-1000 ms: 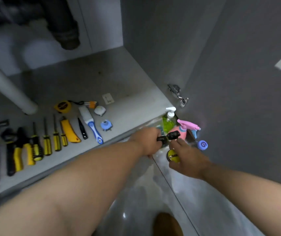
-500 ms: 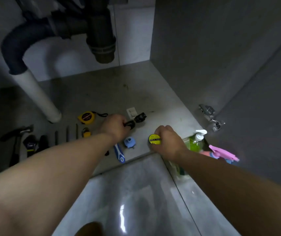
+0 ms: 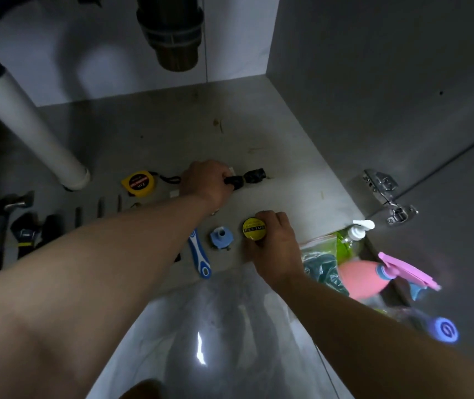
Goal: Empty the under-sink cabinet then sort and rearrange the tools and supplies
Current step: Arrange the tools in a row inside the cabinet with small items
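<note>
Cabinet floor [image 3: 259, 145] is the biggest thing I have in view: a flat, matt grey panel with a few scuffs, already carrying a row of tools along its front. I judge I am in the rearranging step, setting pieces back in order.

Outside it, on the glossy tiled floor [image 3: 201, 355] to the right, the supplies wait: a rounded pink spray bottle [image 3: 365, 279], a green pump bottle [image 3: 351, 240] and a crinkled clear bag [image 3: 322, 263]. A smooth white drain pipe [image 3: 34, 133] slants down to the panel on the left.

My left hand [image 3: 210, 182] has its fingers wrapped round one end of a small black torch-shaped tool [image 3: 251, 177], ribbed along its body; the free end points right, low over the panel, near the yellow tape measure [image 3: 139, 183]. My right hand [image 3: 276, 249] curls over a round yellow-faced tape roll [image 3: 254, 228], holding it by the rim just beside a blue plastic fitting [image 3: 221, 237] at the panel's front.

Next, as I see it, both pieces need setting flat and letting go. The roll is likely to wheel off if left on edge, so it should rest on its face.
</note>
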A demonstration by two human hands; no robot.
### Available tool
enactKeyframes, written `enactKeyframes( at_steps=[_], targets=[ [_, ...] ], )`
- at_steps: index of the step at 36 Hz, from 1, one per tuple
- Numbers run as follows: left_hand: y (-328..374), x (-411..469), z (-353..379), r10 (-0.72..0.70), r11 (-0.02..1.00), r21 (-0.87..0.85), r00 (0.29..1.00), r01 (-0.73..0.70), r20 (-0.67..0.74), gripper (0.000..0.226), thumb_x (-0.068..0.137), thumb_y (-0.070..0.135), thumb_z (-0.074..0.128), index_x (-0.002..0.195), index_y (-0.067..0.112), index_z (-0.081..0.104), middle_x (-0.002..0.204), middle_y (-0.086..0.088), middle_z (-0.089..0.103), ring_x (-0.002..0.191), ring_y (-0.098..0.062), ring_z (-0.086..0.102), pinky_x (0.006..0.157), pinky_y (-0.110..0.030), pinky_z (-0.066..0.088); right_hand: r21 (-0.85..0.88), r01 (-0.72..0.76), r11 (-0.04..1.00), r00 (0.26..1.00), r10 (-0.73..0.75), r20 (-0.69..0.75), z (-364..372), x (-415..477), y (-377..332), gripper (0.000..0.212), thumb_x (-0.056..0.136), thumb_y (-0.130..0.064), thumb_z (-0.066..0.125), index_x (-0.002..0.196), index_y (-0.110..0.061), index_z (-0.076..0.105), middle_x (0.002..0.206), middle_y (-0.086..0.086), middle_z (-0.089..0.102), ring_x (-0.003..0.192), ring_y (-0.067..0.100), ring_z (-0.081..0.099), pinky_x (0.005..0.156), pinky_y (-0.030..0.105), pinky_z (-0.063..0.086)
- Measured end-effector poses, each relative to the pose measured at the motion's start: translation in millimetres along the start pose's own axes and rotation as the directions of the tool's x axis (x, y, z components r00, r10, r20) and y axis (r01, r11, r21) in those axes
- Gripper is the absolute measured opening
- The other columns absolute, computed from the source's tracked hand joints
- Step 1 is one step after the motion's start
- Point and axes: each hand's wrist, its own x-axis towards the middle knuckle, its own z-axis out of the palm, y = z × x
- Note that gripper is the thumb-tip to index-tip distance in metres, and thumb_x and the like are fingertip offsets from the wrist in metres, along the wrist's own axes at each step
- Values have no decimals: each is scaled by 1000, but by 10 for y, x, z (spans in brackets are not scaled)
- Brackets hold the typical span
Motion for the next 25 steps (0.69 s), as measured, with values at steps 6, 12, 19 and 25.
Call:
enactKeyframes(
  at_steps=[6, 12, 19, 25],
  targets=[
    [29, 43, 35, -46, 998, 47, 999, 45, 21, 21, 96, 33, 64, 112, 26, 75, 120, -5, 70, 116, -31, 59, 102, -44, 48, 78, -48, 996, 999, 46, 23, 9, -3, -16, 44, 86, -17, 70, 126, -24, 53, 121, 1, 47, 108, 25, 53, 86, 44, 53],
    [-18, 34, 77, -89, 992, 90, 996, 88, 9, 23, 96, 34, 62, 115, 29, 73, 127, -4, 67, 121, -32, 56, 105, -44, 46, 98, -57, 994, 998, 55, 20, 39, 0, -11, 44, 84, -14, 68, 125, -21, 54, 120, 3, 47, 106, 26, 53, 87, 41, 51],
    [14, -42, 108, -127, 987, 93, 989, 134, -75, 28, 91, 46, 63, 92, 21, 76, 107, -6, 71, 118, -36, 51, 98, -42, 46, 97, -47, 994, 999, 45, 23, 69, 2, 10, 44, 84, -15, 67, 125, -20, 54, 120, 5, 47, 104, 24, 51, 85, 35, 49],
    [44, -232, 259, -30, 972, 229, 997, 46, -74, 28, 89, 48, 62, 93, 24, 78, 107, 0, 67, 122, -31, 43, 102, -42, 40, 109, -21, 994, 999, 16, 46, 29, 38, 25, 41, 79, -14, 69, 118, -15, 56, 113, 9, 50, 99, 24, 50, 80, 37, 49]
  ],
)
